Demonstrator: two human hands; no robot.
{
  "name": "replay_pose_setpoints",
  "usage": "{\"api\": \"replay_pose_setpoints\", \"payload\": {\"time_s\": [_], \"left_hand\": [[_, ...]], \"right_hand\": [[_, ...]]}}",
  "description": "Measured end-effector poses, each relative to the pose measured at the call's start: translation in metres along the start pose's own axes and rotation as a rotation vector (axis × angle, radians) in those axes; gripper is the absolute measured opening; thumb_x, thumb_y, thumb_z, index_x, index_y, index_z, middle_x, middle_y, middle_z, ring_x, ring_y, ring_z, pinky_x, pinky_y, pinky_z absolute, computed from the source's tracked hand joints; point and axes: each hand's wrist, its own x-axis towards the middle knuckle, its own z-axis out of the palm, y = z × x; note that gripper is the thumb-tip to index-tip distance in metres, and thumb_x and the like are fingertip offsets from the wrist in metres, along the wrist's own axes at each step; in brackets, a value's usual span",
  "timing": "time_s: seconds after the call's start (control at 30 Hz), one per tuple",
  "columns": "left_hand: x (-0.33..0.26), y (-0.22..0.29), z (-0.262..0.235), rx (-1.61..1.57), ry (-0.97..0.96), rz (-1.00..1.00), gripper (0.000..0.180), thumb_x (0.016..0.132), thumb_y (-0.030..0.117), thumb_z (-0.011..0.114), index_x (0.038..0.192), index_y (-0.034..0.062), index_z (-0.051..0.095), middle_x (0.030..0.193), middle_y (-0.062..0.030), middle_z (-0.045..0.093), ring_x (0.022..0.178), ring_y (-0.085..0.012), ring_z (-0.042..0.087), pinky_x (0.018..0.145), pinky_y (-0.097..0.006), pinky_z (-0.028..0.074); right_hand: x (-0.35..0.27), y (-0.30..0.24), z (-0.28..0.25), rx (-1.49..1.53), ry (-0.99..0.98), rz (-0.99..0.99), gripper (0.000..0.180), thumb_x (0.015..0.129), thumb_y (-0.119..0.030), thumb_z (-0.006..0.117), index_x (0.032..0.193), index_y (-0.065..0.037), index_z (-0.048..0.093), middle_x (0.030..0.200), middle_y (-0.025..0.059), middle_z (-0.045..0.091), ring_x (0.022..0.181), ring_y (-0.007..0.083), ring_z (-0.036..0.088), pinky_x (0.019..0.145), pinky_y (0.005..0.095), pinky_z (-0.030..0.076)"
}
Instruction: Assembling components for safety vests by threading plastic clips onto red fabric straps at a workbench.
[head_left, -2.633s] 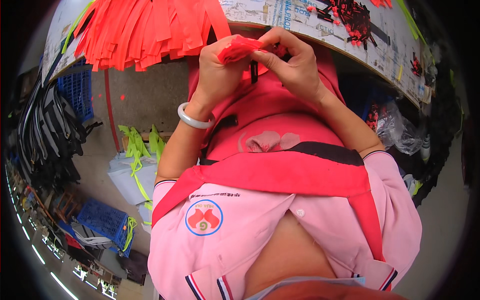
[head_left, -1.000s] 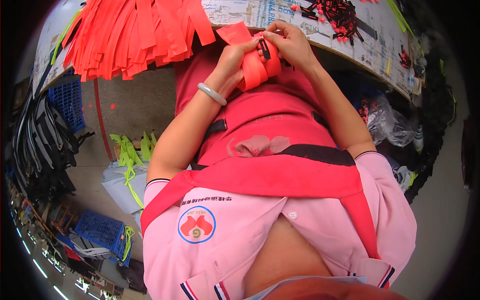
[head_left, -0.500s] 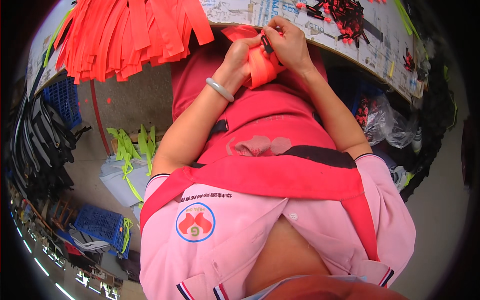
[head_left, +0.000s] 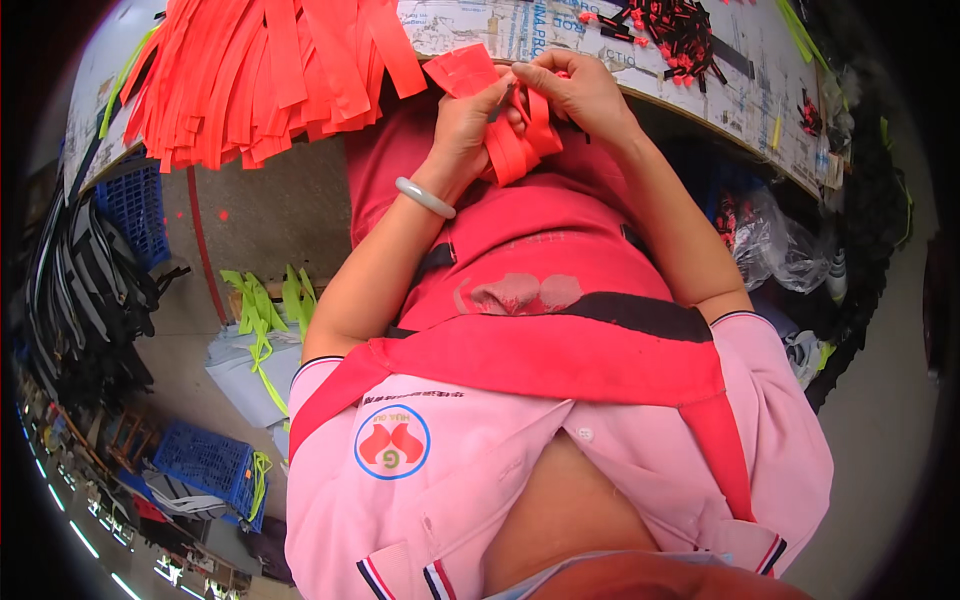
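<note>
In my lap, at the table's near edge, I hold an orange-red webbing strap (head_left: 512, 152) gathered in loops. My left hand (head_left: 468, 128) is closed around it, and a flat strap end sticks up beyond the thumb. My right hand (head_left: 585, 98) is closed too, thumb and forefinger pinched on the strap close to the left fingertips. Something small and dark shows between the two hands, mostly covered by fingers. A large bundle of the same straps (head_left: 270, 85) hangs over the table edge to the left.
Black and pink-red small parts (head_left: 680, 40) lie heaped on the cardboard-covered table (head_left: 740, 110). Blue crates (head_left: 205, 460) stand at the left, by hanging black and grey straps (head_left: 85, 290). Yellow-green strips (head_left: 258, 310) lie left of me. A clear plastic bag (head_left: 775, 245) is under the table's right side.
Both hands have shifted slightly, the left one moving left. The strap end now stands up more openly, and the black piece seen between the fingers is mostly hidden.
</note>
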Motion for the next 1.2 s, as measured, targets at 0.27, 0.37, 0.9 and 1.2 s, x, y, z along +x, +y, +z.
{"api": "replay_pose_setpoints", "payload": {"time_s": [0.27, 0.37, 0.9, 1.2], "left_hand": [[-0.015, 0.024, 0.007, 0.293, -0.082, 0.248, 0.013, 0.086, 0.009, 0.066, 0.096, 0.0018, 0.061, 0.068, -0.0028, 0.059, 0.054, -0.0109, 0.054, 0.048, -0.023, 0.043], [-0.02, 0.024, 0.011, 0.307, -0.078, 0.3, 0.011, 0.086, 0.008, 0.066, 0.094, 0.0024, 0.062, 0.068, -0.0021, 0.059, 0.053, -0.0094, 0.053, 0.049, -0.022, 0.042], [-0.055, 0.041, 0.009, 0.516, -0.157, 0.381, 0.005, 0.085, 0.006, 0.066, 0.088, 0.0024, 0.063, 0.071, 0.0016, 0.058, 0.059, -0.0056, 0.05, 0.052, -0.02, 0.039], [-0.063, 0.055, 0.014, 0.651, -0.175, 0.629, 0.007, 0.08, -0.002, 0.069, 0.086, -0.0001, 0.066, 0.076, -0.0014, 0.064, 0.067, -0.0068, 0.057, 0.059, -0.023, 0.047]], "right_hand": [[-0.014, -0.007, 0.005, 0.046, -0.084, -0.305, 0.022, 0.087, -0.021, 0.067, 0.09, 0.0, 0.065, 0.071, 0.0004, 0.061, 0.064, 0.0042, 0.054, 0.058, 0.0213, 0.045], [-0.02, -0.004, 0.013, -0.026, 0.014, -0.456, 0.02, 0.087, -0.019, 0.066, 0.092, 0.001, 0.063, 0.07, 0.0022, 0.058, 0.064, 0.0056, 0.05, 0.059, 0.0226, 0.044], [-0.044, -0.008, 0.03, -0.003, -0.171, -0.4, 0.016, 0.088, -0.015, 0.063, 0.092, 0.0, 0.058, 0.069, 0.0009, 0.052, 0.062, 0.0052, 0.044, 0.056, 0.0234, 0.039], [-0.052, -0.051, 0.024, -0.123, -0.216, -0.424, 0.012, 0.086, -0.012, 0.063, 0.089, -0.001, 0.06, 0.069, 0.0031, 0.056, 0.062, 0.0066, 0.049, 0.057, 0.0244, 0.041]]}}
